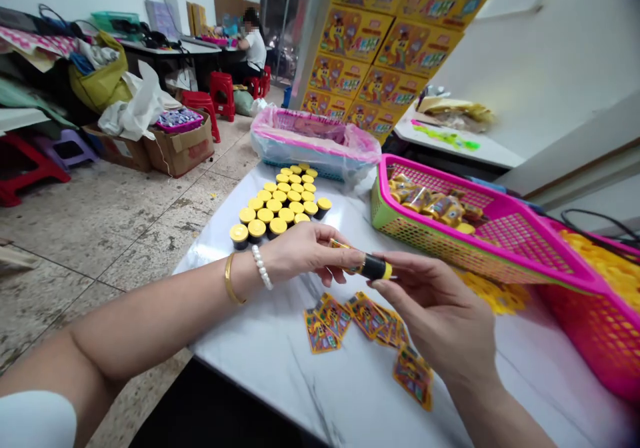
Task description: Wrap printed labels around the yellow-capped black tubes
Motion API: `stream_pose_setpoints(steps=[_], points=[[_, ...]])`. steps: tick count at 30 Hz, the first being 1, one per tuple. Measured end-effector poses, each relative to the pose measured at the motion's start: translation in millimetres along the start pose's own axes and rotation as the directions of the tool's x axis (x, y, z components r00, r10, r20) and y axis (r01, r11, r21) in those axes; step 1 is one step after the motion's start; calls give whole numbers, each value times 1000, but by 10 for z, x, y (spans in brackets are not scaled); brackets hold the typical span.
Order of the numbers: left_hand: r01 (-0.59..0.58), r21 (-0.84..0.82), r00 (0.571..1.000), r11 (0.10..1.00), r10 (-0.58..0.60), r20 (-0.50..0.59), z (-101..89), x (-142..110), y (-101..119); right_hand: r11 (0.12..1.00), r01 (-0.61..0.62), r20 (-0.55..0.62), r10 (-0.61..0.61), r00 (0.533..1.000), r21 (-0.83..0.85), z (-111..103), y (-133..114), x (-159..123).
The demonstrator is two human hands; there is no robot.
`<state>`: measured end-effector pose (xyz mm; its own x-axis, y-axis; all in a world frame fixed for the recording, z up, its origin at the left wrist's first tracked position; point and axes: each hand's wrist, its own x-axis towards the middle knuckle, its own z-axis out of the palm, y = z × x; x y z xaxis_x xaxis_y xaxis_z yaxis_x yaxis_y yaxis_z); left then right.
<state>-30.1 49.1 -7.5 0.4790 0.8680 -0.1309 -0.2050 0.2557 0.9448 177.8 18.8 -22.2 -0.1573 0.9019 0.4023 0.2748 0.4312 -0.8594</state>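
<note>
Over the table, a small black canister (375, 267) with a yellow end lies sideways between my two hands. The thumb of my left hand (305, 251) presses a yellow printed label (341, 244) against its left part. At the yellow end, the fingers and thumb of my right hand (435, 301) pinch it. Below my hands, several yellow printed labels (323, 331) are spread on the white marbled tabletop (280, 361). Beyond my left hand, several black canisters with yellow lids (277, 206) stand upright in rows.
A pink and green basket (480, 261) at the right holds wrapped canisters (430, 203). Near it lie yellow plastic pieces (493, 293). At the far table end sits a plastic-lined basket (315, 138), with stacked yellow boxes (370, 48) behind. Another person (254, 48) sits far back.
</note>
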Motion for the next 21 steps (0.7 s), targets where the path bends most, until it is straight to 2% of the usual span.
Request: stream_pose_setpoints(steps=[3, 6, 8, 9, 13, 15, 19, 21], points=[[34, 1, 999, 999, -34, 23, 22, 6, -33, 969, 201, -32, -208, 978, -140, 20, 24, -50], [36, 15, 997, 999, -37, 71, 20, 11, -53, 830, 458, 38, -472, 881, -317, 23, -16, -39], [33, 28, 994, 999, -35, 108, 9, 15, -59, 759, 542, 75, -556, 828, -359, 25, -43, -20], [23, 39, 993, 999, -28, 118, 5, 17, -61, 754, 552, 83, -563, 822, -357, 31, -52, -14], [-33, 107, 994, 994, 21, 110, 9, 11, -54, 799, 490, 63, -501, 863, -349, 82, -64, -14], [-44, 158, 995, 986, 29, 96, 7, 1, -35, 795, 476, 42, -499, 866, -376, 92, -61, -9], [28, 191, 997, 981, -40, 61, -40, -1, 13, 709, 549, 54, -590, 806, -443, 38, -15, 35], [63, 184, 994, 981, -78, 76, -71, 10, 21, 686, 567, 83, -602, 795, -456, 1, 23, 59]])
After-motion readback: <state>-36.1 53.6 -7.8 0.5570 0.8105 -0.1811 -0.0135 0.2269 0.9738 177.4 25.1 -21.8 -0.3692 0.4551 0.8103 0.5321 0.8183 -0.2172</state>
